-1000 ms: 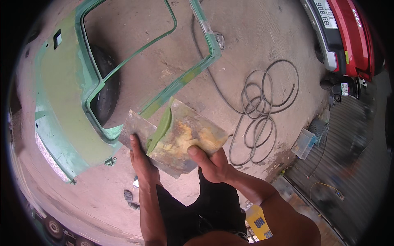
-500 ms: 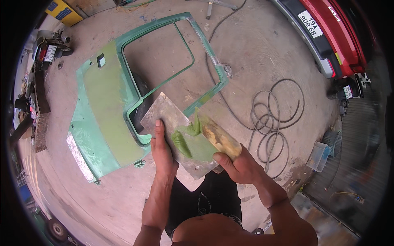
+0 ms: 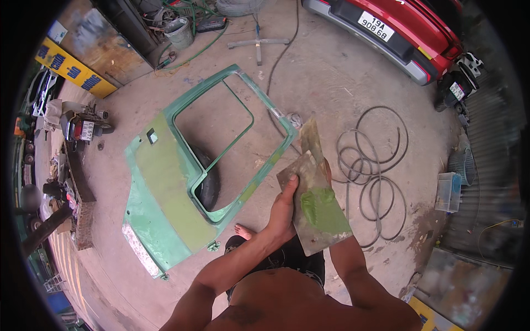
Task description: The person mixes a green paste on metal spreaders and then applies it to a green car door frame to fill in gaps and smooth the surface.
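Note:
My left hand [image 3: 282, 211] grips a flat, stained metal plate [image 3: 297, 172] by its left side, thumb on top. A smear of bright green putty [image 3: 324, 211] covers the plate's middle and near part. Behind the plate is my right hand [image 3: 328, 171], mostly hidden, with only a bit of the fingers showing past the edge. It holds a putty spreader [image 3: 311, 138], whose worn, yellowish blade sticks up beyond the plate's far corner. To the left, a green vehicle door [image 3: 165, 182] with an open window frame and dull olive patches lies raised over a black tyre [image 3: 208, 190].
A coiled dark hose [image 3: 381, 179] lies on the concrete at right. Beyond it stand a clear plastic box [image 3: 448, 192] and a mesh basket [image 3: 461, 165]. A red car [image 3: 406, 33] is at the far right, a metal stand [image 3: 258, 43] at the back, and a motorbike [image 3: 83, 126] at left.
Both hands and the plate have shifted right. The spreader has left the plate's putty-covered face and now shows past its far edge, with my right hand behind the plate. The view has shifted too.

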